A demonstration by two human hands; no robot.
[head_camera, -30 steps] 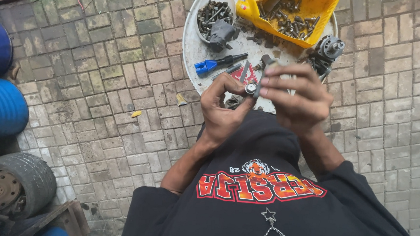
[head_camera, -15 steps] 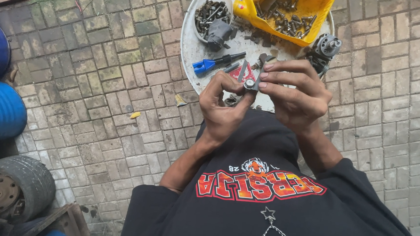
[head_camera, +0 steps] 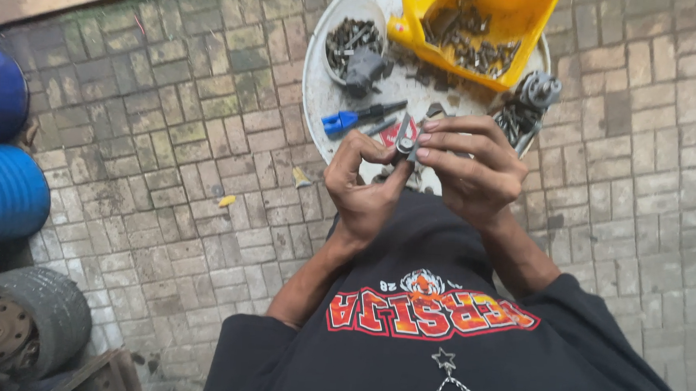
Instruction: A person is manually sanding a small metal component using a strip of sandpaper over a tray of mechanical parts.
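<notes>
Item: small grey metal part point(head_camera: 404, 145), round-headed, pinched between both hands above the edge of a round white metal tray point(head_camera: 314, 97) on the brick-paved floor point(head_camera: 166, 144).

Left hand point(head_camera: 362, 190): fingers closed on the part from below and the near side, thumb against it.

Right hand point(head_camera: 472, 172): fingertips point(head_camera: 426, 134) bent in and closed on the part from the far side.

Handling, by judgement: rigid, light for its size, probably oily and so liable to slip; best gripped on its flanks with the pads, not on the head.

Beyond the fingers, on the tray: blue-handled screwdriver point(head_camera: 351, 119), white bowl of dark bolts point(head_camera: 353, 43), yellow plastic container of screws point(head_camera: 487, 27), grey geared assembly point(head_camera: 531, 102).

Far off the left fingers: blue ribbed drums point(head_camera: 2, 190), worn tyre on a rusty rim point(head_camera: 10, 328).
</notes>
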